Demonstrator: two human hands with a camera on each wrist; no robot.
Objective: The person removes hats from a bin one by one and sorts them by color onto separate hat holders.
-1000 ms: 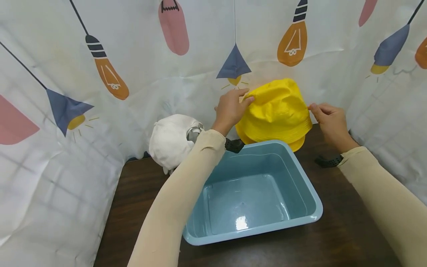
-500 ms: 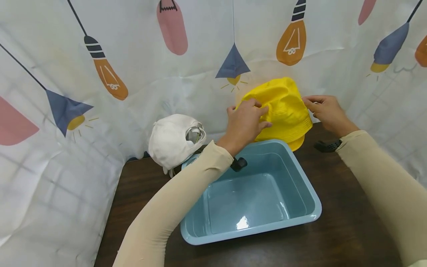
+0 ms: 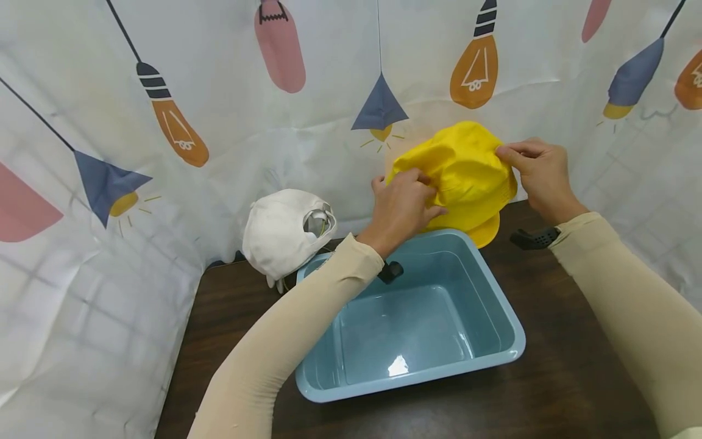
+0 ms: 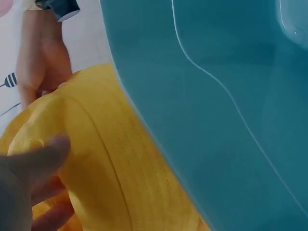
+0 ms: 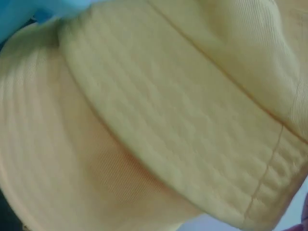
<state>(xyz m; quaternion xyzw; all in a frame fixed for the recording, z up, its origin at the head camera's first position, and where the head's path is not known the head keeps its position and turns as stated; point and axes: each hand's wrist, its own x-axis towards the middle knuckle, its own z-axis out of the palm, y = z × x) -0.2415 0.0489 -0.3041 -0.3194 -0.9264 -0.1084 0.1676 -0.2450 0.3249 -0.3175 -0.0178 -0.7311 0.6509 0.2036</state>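
Note:
A yellow bucket hat stands behind the blue basin, against the backdrop. A second yellow brim layer shows under its brim; whether it belongs to another hat I cannot tell. My left hand rests on the crown's left side. In the left wrist view, the thumb is blurred over the cloth, apart from the fingers. My right hand pinches the hat's right edge between thumb and fingers. The right wrist view is filled by the stitched brim, with that hand almost wholly out of frame.
The blue basin sits on the dark wooden table, in front of the hat and under my left forearm. A white cap is at the basin's back left corner. A printed white backdrop encloses the back and sides.
My left hand has moved right and down from the hat's left upper edge onto its crown. My right hand has risen slightly along the right edge, and the hat's right side has lifted a little.

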